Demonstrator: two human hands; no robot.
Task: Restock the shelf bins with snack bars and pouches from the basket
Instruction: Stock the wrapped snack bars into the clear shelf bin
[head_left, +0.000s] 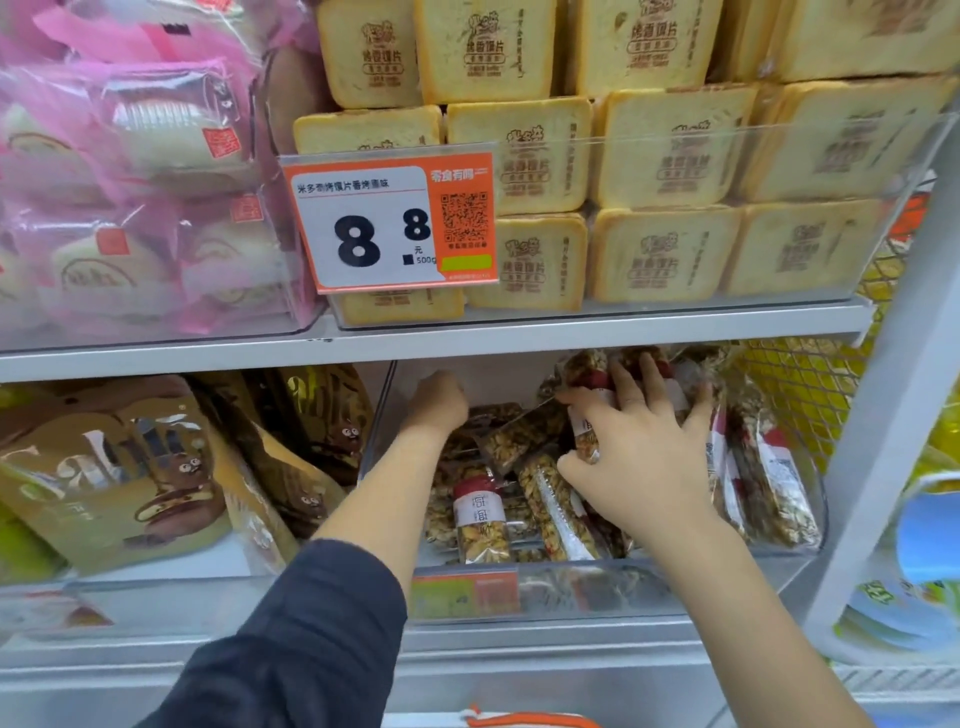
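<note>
Both hands reach into a clear plastic shelf bin (613, 587) on the lower shelf. The bin holds several nut snack bars (480, 519) in clear wrappers with red-and-white labels. My right hand (639, 452) grips a bundle of these snack bars (587, 384) at the right side of the bin, fingers spread over them and thumb beneath. My left hand (436, 400) is deep at the back left of the bin with its fingers curled away from view; I cannot tell whether it holds anything. An orange basket rim (524, 719) shows at the bottom edge.
Gold and brown snack pouches (119, 478) fill the bin to the left. Above, stacked toast-shaped packs (665, 254) sit behind a price tag (389, 223), with pink bagged goods (130, 197) at the left. A white shelf upright (883, 415) stands at the right.
</note>
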